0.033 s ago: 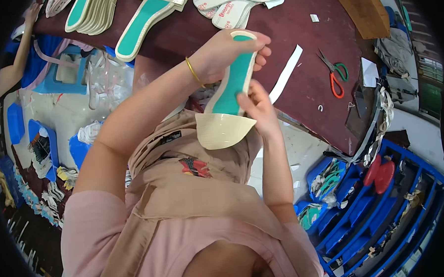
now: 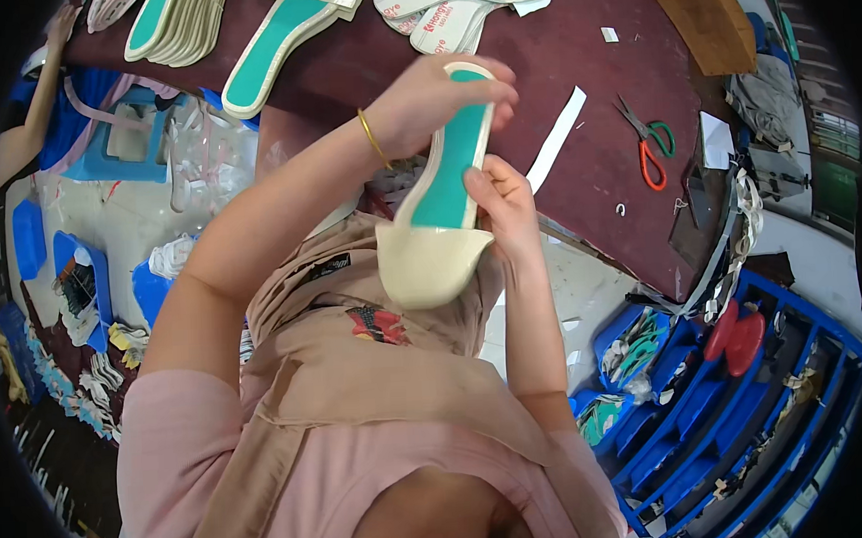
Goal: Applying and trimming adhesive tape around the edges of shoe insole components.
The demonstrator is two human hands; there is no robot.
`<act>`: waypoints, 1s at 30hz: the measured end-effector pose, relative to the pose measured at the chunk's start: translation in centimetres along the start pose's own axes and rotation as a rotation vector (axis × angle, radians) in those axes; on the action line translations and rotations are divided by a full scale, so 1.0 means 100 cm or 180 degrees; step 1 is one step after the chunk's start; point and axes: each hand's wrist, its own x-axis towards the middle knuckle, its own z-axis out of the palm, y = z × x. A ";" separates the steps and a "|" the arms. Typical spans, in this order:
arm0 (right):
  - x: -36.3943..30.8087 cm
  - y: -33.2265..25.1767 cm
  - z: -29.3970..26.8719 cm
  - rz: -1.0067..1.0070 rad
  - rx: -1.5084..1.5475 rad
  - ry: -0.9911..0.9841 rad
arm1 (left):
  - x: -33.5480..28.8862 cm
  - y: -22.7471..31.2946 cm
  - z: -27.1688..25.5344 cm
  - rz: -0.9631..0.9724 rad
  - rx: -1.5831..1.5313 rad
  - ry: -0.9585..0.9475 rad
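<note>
I hold a shoe insole (image 2: 448,172) above my lap, its middle teal and its edge cream. At its near end a wide, smooth cream toe piece (image 2: 431,267) curves out over my apron. My left hand (image 2: 443,100), with a gold bangle at the wrist, wraps round the far heel end, the fingers coming over its right side. My right hand (image 2: 503,197) pinches the right edge by the forefoot, thumb on top; its other fingers are partly hidden behind.
On the dark red table lie stacked insoles (image 2: 277,54), white printed insole shapes (image 2: 459,23), a white strip (image 2: 555,139) and scissors (image 2: 647,139) with red and green handles. A blue rack (image 2: 725,400) stands at the lower right. Another person's arm (image 2: 35,123) shows at the far left.
The insole has shifted slightly left, and its cream toe piece now hangs lower and looks more rounded. My left hand went a little left; my right thumb sits slightly higher on the edge.
</note>
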 end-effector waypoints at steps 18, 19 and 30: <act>0.039 -0.012 0.036 -0.0964 0.0190 0.0904 | -0.075 -0.046 0.007 0.0209 -0.0030 0.0533; 0.036 -0.010 0.044 -0.0959 0.0195 0.0922 | -0.076 -0.045 0.006 0.0193 -0.0029 0.0521; 0.026 -0.003 0.039 -0.1597 -0.0984 0.1033 | -0.034 -0.016 0.004 0.0786 -0.0357 0.0638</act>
